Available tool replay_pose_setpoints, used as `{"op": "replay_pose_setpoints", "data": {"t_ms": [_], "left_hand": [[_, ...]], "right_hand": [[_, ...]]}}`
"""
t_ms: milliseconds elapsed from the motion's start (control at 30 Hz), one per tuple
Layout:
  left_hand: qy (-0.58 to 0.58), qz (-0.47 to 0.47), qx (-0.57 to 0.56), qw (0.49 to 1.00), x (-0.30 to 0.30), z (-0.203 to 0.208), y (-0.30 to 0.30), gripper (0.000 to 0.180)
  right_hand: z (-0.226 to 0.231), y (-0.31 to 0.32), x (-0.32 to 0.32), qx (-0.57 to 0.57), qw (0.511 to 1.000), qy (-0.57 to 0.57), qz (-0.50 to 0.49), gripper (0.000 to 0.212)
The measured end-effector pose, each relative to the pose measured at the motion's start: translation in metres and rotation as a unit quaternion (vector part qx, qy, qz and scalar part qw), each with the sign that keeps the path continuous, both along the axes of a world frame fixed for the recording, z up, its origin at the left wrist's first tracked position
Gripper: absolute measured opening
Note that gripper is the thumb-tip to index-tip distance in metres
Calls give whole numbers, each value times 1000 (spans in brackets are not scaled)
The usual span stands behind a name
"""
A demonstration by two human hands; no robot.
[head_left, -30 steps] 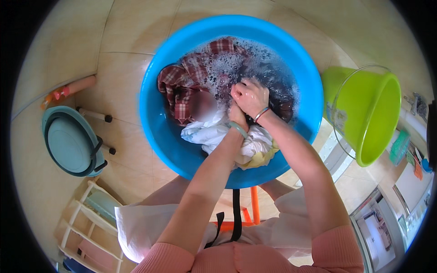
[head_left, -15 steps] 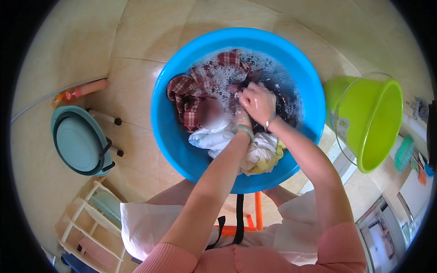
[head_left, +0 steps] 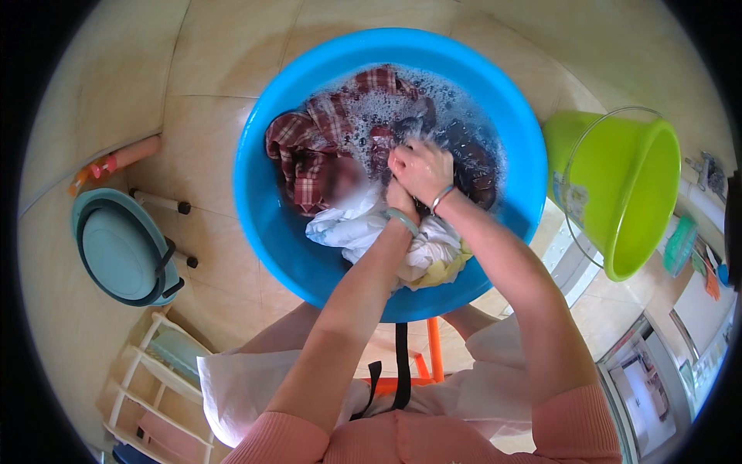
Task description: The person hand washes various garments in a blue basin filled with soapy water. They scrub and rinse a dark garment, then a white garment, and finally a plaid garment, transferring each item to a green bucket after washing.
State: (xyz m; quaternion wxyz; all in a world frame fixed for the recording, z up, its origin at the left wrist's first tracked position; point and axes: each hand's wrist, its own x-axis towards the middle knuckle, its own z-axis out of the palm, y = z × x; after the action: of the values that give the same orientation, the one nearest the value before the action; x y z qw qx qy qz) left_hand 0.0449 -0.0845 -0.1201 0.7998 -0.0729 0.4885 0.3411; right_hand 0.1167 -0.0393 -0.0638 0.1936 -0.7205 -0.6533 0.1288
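A round blue tub (head_left: 255,224) of sudsy water stands before me, with wet clothes in it. My right hand (head_left: 423,172), with a silver bangle at the wrist, is closed on a wet dark garment (head_left: 473,166). Just below and left of it, partly covered by it, is my left hand (head_left: 399,197), with a pale green bangle; its fingers are hidden. A red plaid garment (head_left: 328,120) lies in foam along the tub's far left side. White cloth (head_left: 352,224) and a yellow-edged piece (head_left: 447,271) are bunched nearest me, under my forearms.
A lime green bucket (head_left: 603,193) with a wire handle stands tilted in view at the right. To the left are stacked teal basins (head_left: 120,251), orange-pink bottles (head_left: 127,158) and a cream rack (head_left: 151,387). An orange stool frame (head_left: 434,348) shows below the tub.
My hands have drawn slightly nearer to me and closer together, the right more over the left. Dark cloth has shifted in the water. The whole view has shifted a little.
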Motion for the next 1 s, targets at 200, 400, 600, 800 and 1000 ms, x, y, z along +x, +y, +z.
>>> {"op": "replay_pose_setpoints", "data": {"t_ms": [200,400,600,800,1000], "left_hand": [[174,-6,-68,982,2,-1,13,49],[135,-30,-78,987,0,-15,11,58],[-147,5,53,988,-6,36,21,55],[-219,20,124,968,-7,-8,-9,55],[-18,-1,65,998,-8,6,11,55]], "right_hand": [[-40,61,22,-185,962,-171,107,19],[-23,44,22,-155,976,-125,86,16],[71,-58,-2,4,991,56,118,22],[55,-58,-10,43,993,71,87,28],[17,-19,-7,47,998,21,20,24]]}}
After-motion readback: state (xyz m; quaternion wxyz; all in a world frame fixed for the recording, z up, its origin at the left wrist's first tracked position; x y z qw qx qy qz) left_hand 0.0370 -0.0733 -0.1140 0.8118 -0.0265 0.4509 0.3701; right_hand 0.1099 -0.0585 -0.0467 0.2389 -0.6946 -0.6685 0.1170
